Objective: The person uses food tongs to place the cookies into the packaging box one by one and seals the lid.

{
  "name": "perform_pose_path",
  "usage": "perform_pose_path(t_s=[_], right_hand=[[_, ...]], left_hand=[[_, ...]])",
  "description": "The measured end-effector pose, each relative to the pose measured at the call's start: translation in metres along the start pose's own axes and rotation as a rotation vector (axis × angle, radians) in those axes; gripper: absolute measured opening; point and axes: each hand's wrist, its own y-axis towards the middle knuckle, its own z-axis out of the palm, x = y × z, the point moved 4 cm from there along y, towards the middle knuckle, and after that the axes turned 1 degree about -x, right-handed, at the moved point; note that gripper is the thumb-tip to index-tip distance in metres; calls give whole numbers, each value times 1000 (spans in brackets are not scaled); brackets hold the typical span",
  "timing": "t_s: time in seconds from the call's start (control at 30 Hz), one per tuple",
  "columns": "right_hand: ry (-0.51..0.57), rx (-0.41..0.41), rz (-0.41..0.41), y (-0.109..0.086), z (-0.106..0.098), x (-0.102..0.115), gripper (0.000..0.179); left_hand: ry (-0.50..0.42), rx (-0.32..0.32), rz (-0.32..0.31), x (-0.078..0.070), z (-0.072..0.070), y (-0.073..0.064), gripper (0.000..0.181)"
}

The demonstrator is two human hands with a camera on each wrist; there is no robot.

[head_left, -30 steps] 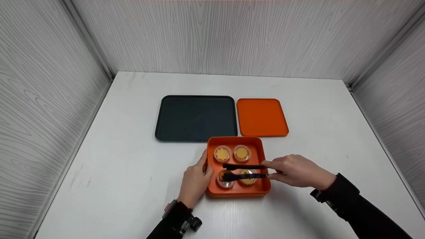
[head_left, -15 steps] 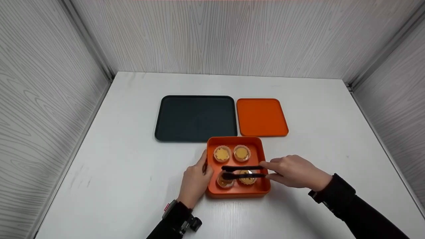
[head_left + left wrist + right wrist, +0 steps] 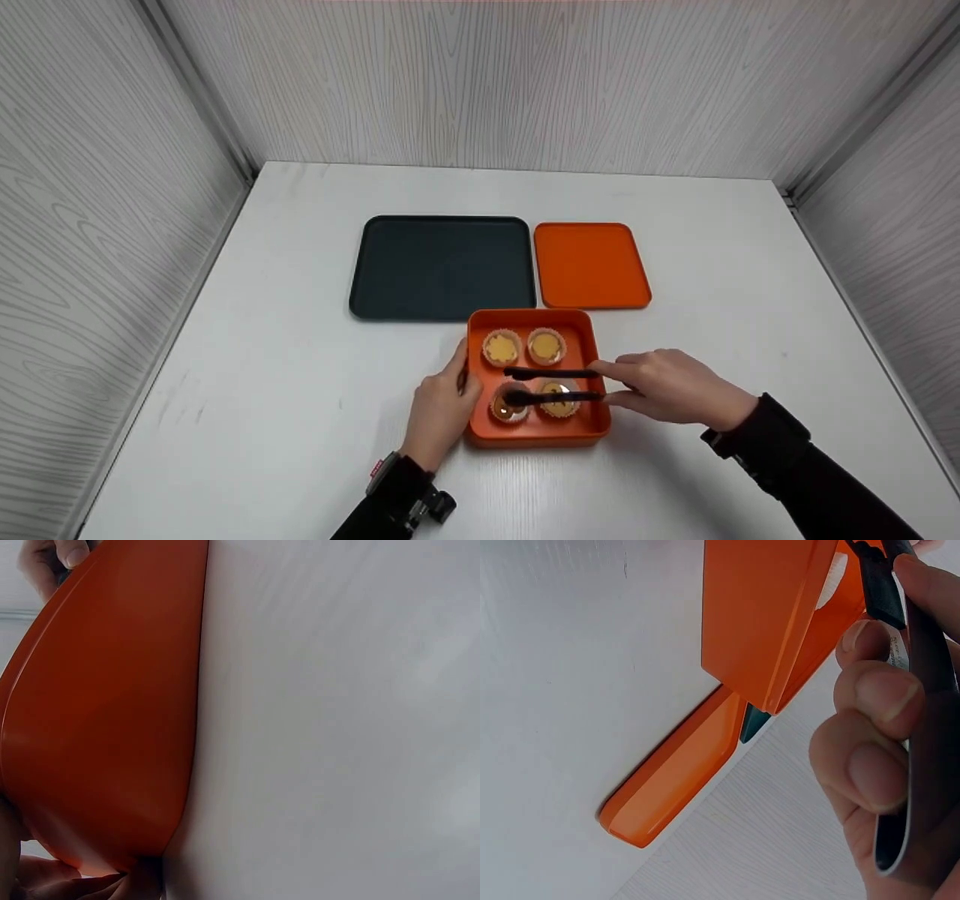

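Note:
An orange square box [image 3: 536, 435] holds several small tarts in pale fluted cups. Two yellow-topped tarts, a left one [image 3: 502, 348] and a right one [image 3: 547, 346], sit in its back row. In front are a tart with dark marks [image 3: 556, 401] and, to its left, a browner tart [image 3: 508, 409]. My left hand [image 3: 439, 416] holds the box's left wall, its thumb at the rim. My right hand [image 3: 667, 386] pinches black tongs [image 3: 930, 697] across the box's right side. The tongs' arms stand apart, the lower tip overlapping the browner tart in the head view.
Behind the box lie a dark rectangular tray [image 3: 444, 266] and a smaller orange tray [image 3: 594, 265], side by side. All rest on a white table [image 3: 285, 375], bounded by grey wood-grain panels [image 3: 480, 82] at the back and sides.
The tongs' arms drew closer together over the front tarts half a second ago, then spread apart again. My right hand shifted slightly left and back. The box and left hand stayed still.

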Motion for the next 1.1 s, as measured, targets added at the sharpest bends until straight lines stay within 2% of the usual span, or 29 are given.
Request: perform_pose_path(t_s=[0.33, 0.57, 0.87, 1.1], right_hand=[[14, -74, 30, -15, -11, -8, 43], [36, -106, 116, -29, -20, -18, 42], [51, -308, 145, -47, -29, -29, 43], [30, -417, 199, -53, -30, -34, 44]], left_hand=[[3, -4, 4, 1, 0, 1, 62], [-7, -13, 10, 2, 1, 1, 61], [-22, -12, 8, 2, 1, 1, 62], [-28, -1, 4, 2, 2, 1, 61]])
